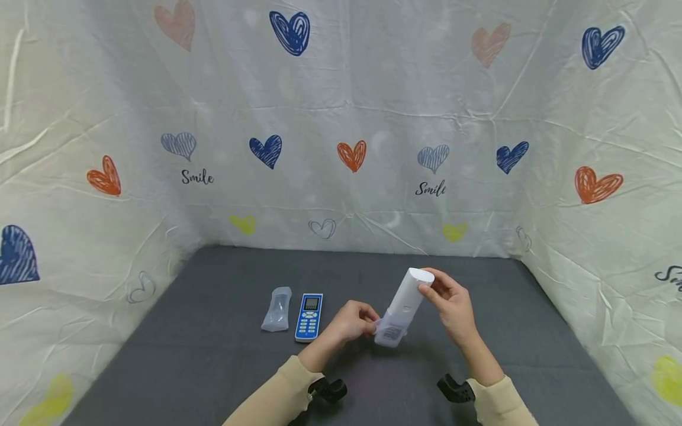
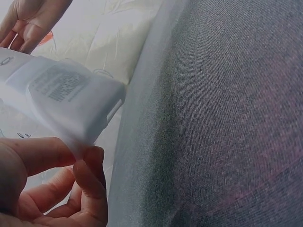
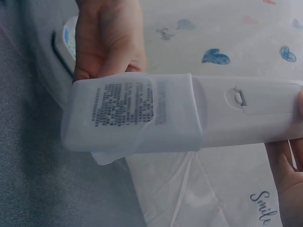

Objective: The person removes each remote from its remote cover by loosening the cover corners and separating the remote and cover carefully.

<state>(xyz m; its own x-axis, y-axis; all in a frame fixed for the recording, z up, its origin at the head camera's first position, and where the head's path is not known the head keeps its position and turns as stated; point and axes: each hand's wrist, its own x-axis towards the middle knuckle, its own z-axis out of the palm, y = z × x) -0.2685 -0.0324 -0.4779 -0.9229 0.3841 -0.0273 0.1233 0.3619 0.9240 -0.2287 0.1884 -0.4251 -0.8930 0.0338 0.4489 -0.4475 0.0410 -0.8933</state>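
White remote (image 1: 406,299) held tilted above worktop (image 1: 213,367); top pinched by right hand (image 1: 453,307), translucent sleeve (image 3: 137,113) at lower end pinched by left hand (image 1: 353,321); sleeving judged part-done, steady counter-grip needed next

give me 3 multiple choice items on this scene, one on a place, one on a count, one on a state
1. Where does the blue-and-white remote control with a small screen lie?
A. on the grey mat, right of the clear empty silicone sleeve
B. in the right hand
C. against the heart-printed wall

2. How many remote controls are in view?
A. one
B. two
C. four

3. How does the translucent silicone cover sit on the white remote control held in the hands?
A. fully off
B. over its lower end only
C. over its whole length

Answers: 1 A, it rests on the grey mat beside the clear empty silicone sleeve. 2 B, one lies flat, one is held by the left hand and right hand. 3 B, the upper part is bare.
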